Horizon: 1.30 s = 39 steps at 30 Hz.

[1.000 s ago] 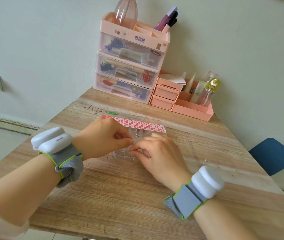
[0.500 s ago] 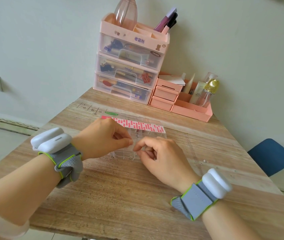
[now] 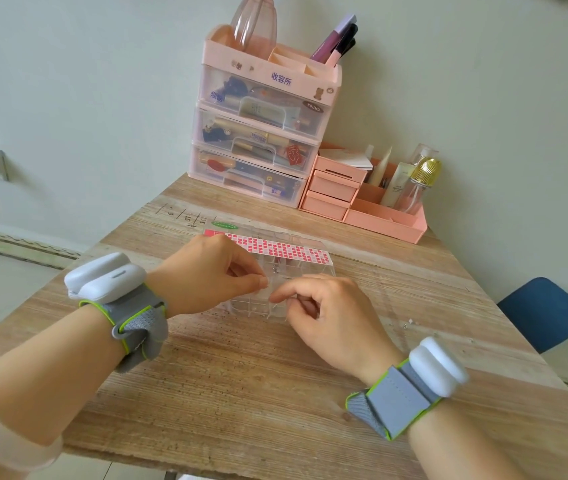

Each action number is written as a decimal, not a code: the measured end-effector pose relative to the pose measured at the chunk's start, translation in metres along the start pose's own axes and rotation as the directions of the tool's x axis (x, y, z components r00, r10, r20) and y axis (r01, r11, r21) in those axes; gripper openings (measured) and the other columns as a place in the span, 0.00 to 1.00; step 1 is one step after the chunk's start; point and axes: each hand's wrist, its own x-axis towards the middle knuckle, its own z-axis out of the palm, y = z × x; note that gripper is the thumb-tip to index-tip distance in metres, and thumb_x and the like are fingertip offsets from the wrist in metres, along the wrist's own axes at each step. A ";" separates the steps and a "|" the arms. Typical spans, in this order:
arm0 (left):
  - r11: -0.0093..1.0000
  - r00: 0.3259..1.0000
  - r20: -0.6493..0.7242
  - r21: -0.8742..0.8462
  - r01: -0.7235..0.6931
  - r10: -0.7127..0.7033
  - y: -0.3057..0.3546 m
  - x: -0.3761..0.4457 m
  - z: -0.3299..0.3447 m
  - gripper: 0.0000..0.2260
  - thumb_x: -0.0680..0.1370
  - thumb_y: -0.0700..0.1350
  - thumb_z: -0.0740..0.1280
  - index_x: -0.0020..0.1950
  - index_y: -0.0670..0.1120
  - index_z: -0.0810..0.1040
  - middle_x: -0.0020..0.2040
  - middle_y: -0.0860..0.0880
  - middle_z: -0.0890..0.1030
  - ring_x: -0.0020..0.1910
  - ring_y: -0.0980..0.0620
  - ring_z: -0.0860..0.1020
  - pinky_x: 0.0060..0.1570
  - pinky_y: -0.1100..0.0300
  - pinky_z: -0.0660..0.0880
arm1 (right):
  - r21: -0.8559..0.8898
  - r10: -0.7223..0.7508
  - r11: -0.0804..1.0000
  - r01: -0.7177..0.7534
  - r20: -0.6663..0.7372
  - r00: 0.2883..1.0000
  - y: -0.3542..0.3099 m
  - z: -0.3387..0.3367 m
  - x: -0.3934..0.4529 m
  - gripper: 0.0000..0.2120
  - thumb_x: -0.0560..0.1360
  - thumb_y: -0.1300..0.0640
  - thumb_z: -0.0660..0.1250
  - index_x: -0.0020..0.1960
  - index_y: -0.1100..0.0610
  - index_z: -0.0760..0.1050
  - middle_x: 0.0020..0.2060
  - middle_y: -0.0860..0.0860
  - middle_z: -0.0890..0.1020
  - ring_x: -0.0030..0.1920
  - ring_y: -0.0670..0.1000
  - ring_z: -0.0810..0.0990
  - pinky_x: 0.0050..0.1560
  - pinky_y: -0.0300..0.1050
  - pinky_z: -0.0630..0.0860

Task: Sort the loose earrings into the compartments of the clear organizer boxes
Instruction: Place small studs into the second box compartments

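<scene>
On the wooden table [image 3: 241, 393] by a pale wall [image 3: 85, 98], both hands pinch fingertips; contents too small to tell.

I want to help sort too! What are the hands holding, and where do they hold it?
Cannot tell. Both the left hand and right hand have fingertips pinched together over the clear organizer box, but anything between them is too small to see.

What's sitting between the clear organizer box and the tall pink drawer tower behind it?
In the head view, mostly bare wooden table with pen marks separates the clear organizer box from the pink drawer tower; nothing stands there.
</scene>
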 end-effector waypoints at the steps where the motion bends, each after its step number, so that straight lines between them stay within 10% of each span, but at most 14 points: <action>1: 1.000 1.000 0.004 0.001 0.001 -0.001 0.000 0.000 0.000 0.05 0.73 0.49 0.69 0.44 0.51 0.84 0.39 0.55 0.84 0.42 0.66 0.78 0.42 0.75 0.72 | 0.009 0.004 1.000 -0.004 -0.026 1.000 0.000 0.000 0.000 0.08 0.73 0.58 0.63 0.44 0.47 0.79 0.22 0.44 0.69 0.30 0.46 0.70 0.36 0.36 0.66; 8: 1.000 0.999 0.051 -0.029 -0.002 0.004 -0.003 0.000 -0.003 0.03 0.72 0.50 0.69 0.44 0.54 0.81 0.41 0.54 0.83 0.39 0.59 0.81 0.42 0.65 0.78 | -0.085 0.010 0.996 -0.004 0.069 0.998 -0.006 -0.001 0.003 0.11 0.72 0.42 0.66 0.51 0.45 0.76 0.26 0.44 0.67 0.37 0.45 0.71 0.40 0.42 0.70; 25: 0.996 0.995 0.095 -0.084 0.007 0.001 -0.005 0.000 -0.006 0.04 0.75 0.45 0.66 0.45 0.49 0.81 0.38 0.55 0.84 0.39 0.55 0.82 0.39 0.64 0.79 | -0.231 -0.334 0.919 0.320 -0.023 0.942 -0.002 0.014 0.002 0.05 0.68 0.57 0.69 0.33 0.55 0.76 0.27 0.46 0.76 0.30 0.49 0.72 0.32 0.39 0.69; 39: 0.994 0.998 0.062 0.111 -0.023 0.016 0.010 0.000 0.002 0.04 0.75 0.47 0.66 0.44 0.52 0.81 0.40 0.56 0.82 0.41 0.63 0.77 0.38 0.77 0.70 | 0.042 -0.117 0.992 0.118 -0.029 0.993 0.018 -0.004 -0.007 0.05 0.72 0.53 0.69 0.44 0.52 0.84 0.37 0.45 0.84 0.40 0.46 0.79 0.44 0.45 0.76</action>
